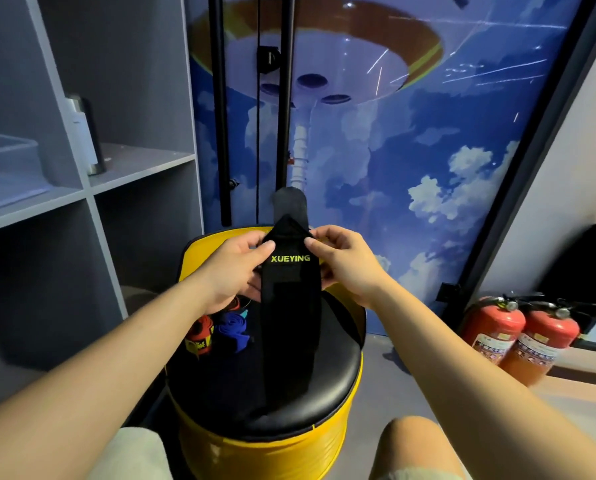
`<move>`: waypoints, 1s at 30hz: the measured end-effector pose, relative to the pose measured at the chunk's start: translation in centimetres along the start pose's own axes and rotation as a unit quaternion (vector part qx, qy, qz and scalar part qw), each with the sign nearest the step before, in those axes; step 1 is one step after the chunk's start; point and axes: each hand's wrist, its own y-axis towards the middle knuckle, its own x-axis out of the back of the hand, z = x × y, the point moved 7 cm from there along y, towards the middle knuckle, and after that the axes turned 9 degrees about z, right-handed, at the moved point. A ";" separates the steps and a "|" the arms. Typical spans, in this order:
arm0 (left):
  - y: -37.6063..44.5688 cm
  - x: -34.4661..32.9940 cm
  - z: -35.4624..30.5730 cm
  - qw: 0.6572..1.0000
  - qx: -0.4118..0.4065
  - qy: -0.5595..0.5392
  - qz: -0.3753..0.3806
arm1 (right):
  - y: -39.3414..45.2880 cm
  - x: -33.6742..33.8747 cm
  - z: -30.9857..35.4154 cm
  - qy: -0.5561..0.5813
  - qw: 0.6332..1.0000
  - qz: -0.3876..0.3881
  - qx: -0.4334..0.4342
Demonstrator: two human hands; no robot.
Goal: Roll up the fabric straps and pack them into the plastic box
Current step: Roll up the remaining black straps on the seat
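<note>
Mid-frame, left hand and right hand pinch the black strap flat, probably lining up its end to start rolling.

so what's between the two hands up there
In the head view, the black strap printed XUEYING spans the gap; the left hand and right hand pinch its opposite edges.

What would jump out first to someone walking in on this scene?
The black strap lettered XUEYING, held up mid-frame by the left hand and right hand over a yellow drum stool. Behind it, a big blue sky mural; two red fire extinguishers stand at lower right.
</note>
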 end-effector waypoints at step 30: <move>13.1 10.9 25.8 0.964 0.143 -0.058 -0.217 | 15.6 -0.6 -28.4 0.000 0.986 -0.036 -0.165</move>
